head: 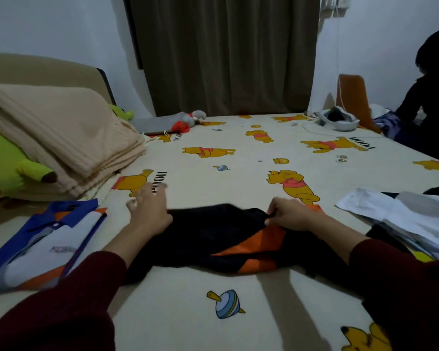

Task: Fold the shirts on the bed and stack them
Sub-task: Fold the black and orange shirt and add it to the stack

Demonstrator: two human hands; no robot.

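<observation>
On the bed (238, 198), your right hand (288, 215) pinches the black-and-orange shirt (213, 239); your left hand (147, 211) lies spread, fingers straight, at its left edge.
A folded blue-and-white shirt (48, 239) lies left, a pile of white clothes (411, 219) right, a beige blanket (61, 133) beyond.

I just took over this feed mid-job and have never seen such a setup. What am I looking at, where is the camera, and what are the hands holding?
There is no machine here: a person wears one camera on the head, looking forward and down over a bed with a cartoon-bear sheet. The two arms in dark red sleeves are that person's own. The right hand pinches the far edge of a black and orange shirt lying in the middle. The left hand has spread fingers, its heel on the shirt. A folded blue and white shirt lies at left, and a pile of pale clothes at right. A beige blanket lies at the far left.
</observation>
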